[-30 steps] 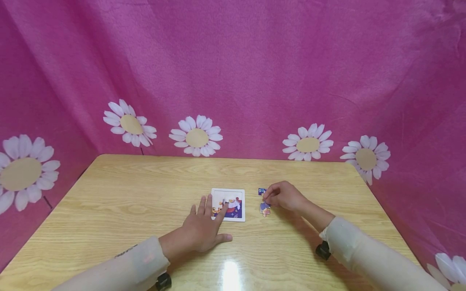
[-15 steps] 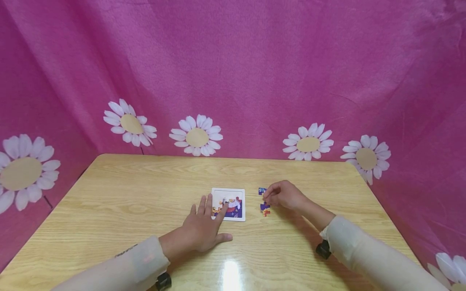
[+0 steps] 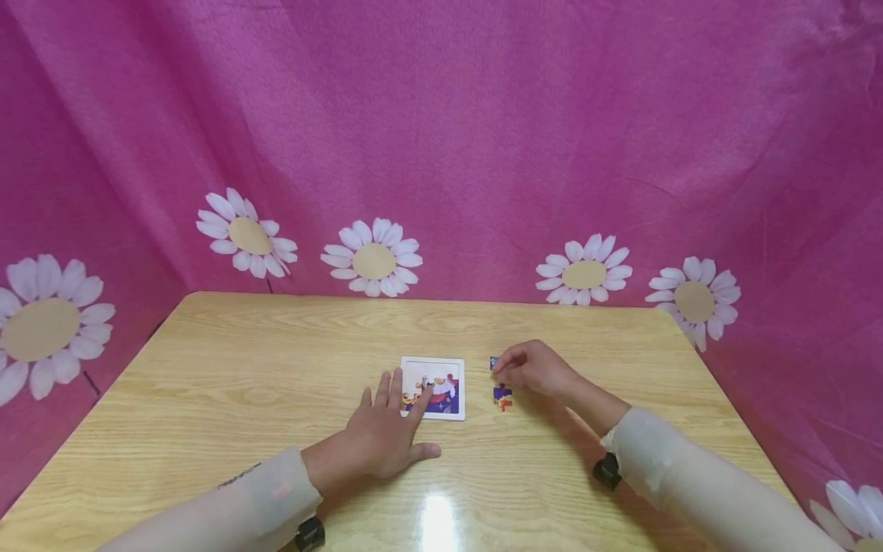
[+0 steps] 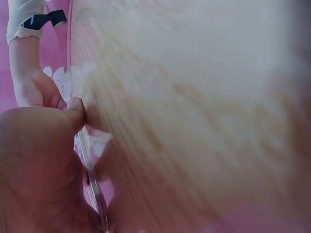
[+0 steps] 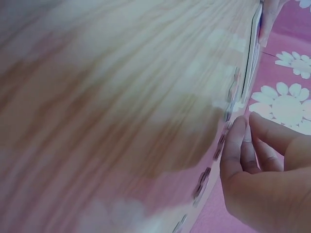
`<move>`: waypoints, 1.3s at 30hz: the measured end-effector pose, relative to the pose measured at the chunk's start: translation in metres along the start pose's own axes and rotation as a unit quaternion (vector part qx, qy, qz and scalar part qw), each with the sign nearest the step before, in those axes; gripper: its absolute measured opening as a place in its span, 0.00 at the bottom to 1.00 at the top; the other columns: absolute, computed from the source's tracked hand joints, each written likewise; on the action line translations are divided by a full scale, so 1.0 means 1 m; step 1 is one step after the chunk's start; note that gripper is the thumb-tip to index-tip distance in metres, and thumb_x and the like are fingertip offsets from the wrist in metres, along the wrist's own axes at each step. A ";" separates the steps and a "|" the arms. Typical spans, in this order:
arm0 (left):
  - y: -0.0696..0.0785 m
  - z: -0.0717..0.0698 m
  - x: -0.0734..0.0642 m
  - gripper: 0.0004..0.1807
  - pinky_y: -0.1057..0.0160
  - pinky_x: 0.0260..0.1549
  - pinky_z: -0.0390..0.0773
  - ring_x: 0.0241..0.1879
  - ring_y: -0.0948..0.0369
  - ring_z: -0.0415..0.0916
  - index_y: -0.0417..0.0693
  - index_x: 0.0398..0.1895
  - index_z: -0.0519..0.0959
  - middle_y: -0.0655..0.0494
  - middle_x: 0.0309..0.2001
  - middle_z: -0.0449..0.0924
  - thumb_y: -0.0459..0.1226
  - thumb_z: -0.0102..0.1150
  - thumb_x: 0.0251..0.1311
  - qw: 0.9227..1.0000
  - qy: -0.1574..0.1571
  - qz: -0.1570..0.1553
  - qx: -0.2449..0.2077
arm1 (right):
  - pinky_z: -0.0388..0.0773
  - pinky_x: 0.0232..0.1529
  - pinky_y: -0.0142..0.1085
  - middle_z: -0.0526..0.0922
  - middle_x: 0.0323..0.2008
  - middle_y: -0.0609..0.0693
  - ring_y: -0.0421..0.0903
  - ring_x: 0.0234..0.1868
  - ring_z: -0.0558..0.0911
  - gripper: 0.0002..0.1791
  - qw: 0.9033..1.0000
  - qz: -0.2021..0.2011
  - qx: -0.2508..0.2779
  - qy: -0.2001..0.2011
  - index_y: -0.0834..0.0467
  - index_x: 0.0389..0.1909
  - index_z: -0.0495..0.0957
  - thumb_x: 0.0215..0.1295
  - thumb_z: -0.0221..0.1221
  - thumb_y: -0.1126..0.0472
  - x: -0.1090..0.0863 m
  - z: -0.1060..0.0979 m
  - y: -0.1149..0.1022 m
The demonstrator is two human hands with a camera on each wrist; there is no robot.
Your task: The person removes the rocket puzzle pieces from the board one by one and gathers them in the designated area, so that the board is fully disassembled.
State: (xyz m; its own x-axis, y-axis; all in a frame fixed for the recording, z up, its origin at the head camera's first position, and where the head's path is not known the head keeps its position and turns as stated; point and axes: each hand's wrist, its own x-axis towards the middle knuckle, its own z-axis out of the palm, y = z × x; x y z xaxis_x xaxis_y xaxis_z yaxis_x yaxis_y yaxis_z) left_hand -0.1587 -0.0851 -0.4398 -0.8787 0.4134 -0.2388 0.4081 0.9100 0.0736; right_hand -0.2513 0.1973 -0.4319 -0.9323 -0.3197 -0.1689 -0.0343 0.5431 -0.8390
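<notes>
A small jigsaw puzzle in a white-rimmed tray point(image 3: 433, 360) lies mid-table, its lower part filled with a purple, red and white picture. Fingers spread, my left hand point(image 3: 386, 437) rests on the tray's left and lower side, with the index finger over the picture. To the right of the tray are loose puzzle pieces: a blue one point(image 3: 493, 363) and a purple-orange one point(image 3: 503, 399). My right hand point(image 3: 538, 369) bends over them, thumb and fingertips close together and partly covering the blue one. I cannot tell whether a piece is between its fingertips.
The wooden table point(image 3: 276, 345) has rounded far corners. A pink curtain point(image 3: 441, 153) with white daisies hangs behind and along the sides. Black wrist bands point(image 3: 607, 471) sit under both sleeves. In the right wrist view, several piece edges point(image 5: 201, 184) show along the tabletop.
My right hand has shifted slightly to the left, covering more of the blue puzzle piece. The purple-orange piece has lost its glare. My left hand and the tray have stayed put.
</notes>
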 end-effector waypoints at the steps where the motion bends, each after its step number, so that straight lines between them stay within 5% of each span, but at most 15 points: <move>1: 0.000 0.000 0.000 0.51 0.33 0.72 0.55 0.80 0.34 0.40 0.58 0.85 0.49 0.28 0.80 0.40 0.74 0.40 0.67 1.000 0.000 0.000 0.000 | 0.82 0.38 0.33 0.89 0.35 0.56 0.42 0.34 0.83 0.05 1.000 -0.003 0.003 0.000 0.67 0.39 0.87 0.64 0.66 0.72 0.001 0.001 -0.001; 22: 0.000 0.001 0.001 0.51 0.33 0.72 0.56 0.80 0.34 0.41 0.58 0.85 0.50 0.28 0.80 0.41 0.74 0.40 0.66 1.000 0.000 -0.002 0.005 | 0.81 0.38 0.33 0.90 0.39 0.52 0.42 0.35 0.81 0.07 1.000 -0.027 -0.015 -0.003 0.63 0.42 0.89 0.64 0.70 0.66 0.021 0.028 -0.027; 39: 0.000 0.000 0.002 0.52 0.33 0.72 0.56 0.80 0.34 0.40 0.58 0.85 0.49 0.28 0.80 0.41 0.75 0.38 0.66 1.000 -0.005 -0.001 0.009 | 0.85 0.47 0.40 0.89 0.38 0.58 0.47 0.37 0.87 0.09 0.997 -0.044 0.042 -0.037 0.68 0.45 0.86 0.65 0.66 0.70 0.036 0.056 -0.047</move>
State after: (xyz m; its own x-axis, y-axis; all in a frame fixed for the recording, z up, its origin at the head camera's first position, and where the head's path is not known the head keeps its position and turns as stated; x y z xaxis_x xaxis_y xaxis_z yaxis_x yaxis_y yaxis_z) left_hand -0.1603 -0.0842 -0.4401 -0.8774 0.4108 -0.2479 0.4103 0.9102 0.0563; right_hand -0.2632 0.1167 -0.4273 -0.8974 -0.4222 -0.1283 -0.0815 0.4444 -0.8921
